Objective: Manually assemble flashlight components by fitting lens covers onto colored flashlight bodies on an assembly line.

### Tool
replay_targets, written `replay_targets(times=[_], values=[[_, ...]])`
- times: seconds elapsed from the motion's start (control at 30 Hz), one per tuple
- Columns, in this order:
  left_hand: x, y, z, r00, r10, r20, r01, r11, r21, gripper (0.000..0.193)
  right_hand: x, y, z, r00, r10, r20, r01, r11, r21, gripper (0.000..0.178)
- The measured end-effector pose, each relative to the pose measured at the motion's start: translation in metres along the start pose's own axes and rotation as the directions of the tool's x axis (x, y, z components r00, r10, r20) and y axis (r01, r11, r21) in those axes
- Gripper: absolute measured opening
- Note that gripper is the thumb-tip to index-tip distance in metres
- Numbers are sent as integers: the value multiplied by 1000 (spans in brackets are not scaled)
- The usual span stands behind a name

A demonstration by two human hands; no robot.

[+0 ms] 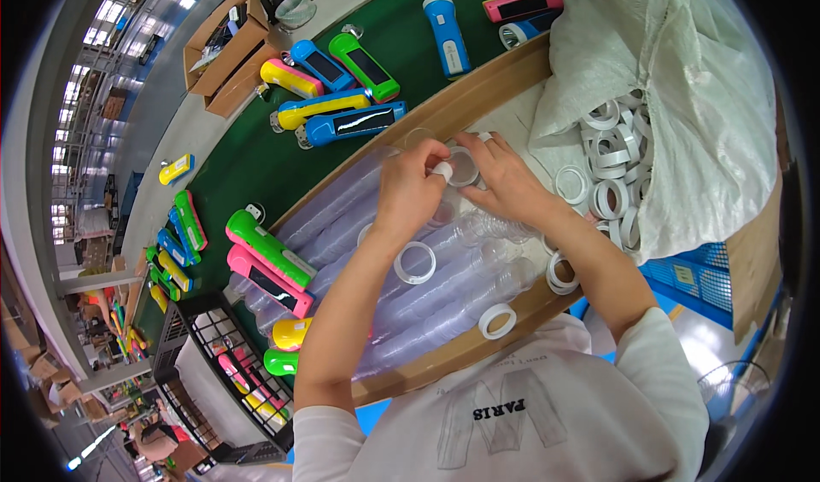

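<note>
My left hand (pixel 413 185) is closed, its fingertips pinched together against the left side of a white plastic ring (pixel 463 167); what the pinch holds is hidden. White patches show at fingertips of both hands, perhaps finger covers. Curved around the ring's right side, my right hand (pixel 506 179) grips it between thumb and fingers. Both hands are above a shallow cardboard tray (pixel 461 333) with long stacks of clear plastic cups or lenses (pixel 453 298). Loose white rings lie on the stacks, including one near my left wrist (pixel 415 262) and another by the tray's near edge (pixel 497 321).
A white woven sack (pixel 692 81) spills many white rings (pixel 611 200) at the right. Coloured flashlights (pixel 354 123) lie on the green belt (pixel 226 166) beyond the tray; others (pixel 272 256) rest on its left end. A black crate (pixel 235 379) and an open cardboard box (pixel 229 51) stand left.
</note>
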State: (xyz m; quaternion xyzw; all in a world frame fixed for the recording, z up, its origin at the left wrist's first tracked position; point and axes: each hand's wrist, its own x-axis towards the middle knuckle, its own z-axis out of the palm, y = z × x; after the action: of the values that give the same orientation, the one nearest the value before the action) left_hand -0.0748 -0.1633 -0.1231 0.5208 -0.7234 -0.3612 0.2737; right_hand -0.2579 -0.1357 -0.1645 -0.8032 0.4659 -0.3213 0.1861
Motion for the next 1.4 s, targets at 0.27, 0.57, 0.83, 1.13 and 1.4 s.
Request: replay_targets(times=[0.27,0.57,0.83,1.13,1.4], values=[[112,-28,-38,969,217,-118,-78,721,689,31,6,-5,-8,988,150,-33,-141,970,196,66],[159,-42,-30,976,-162,-144,208,517,830,35,2,-5,-25,980,197,-17,-177,913,368,64],[59,-105,-134,969,-10,-247,89,947,309,50,4,-28,-28,955,295,14,-271,859,433,62],[-46,63,-122,997,-9,-75,-3,987,-162,61,3,-20,-22,939,343,3,-257,696,670,71],[-94,86,-105,886,440,146,-425,643,637,64,-1,-29,-40,967,222,126,-231,547,805,80]])
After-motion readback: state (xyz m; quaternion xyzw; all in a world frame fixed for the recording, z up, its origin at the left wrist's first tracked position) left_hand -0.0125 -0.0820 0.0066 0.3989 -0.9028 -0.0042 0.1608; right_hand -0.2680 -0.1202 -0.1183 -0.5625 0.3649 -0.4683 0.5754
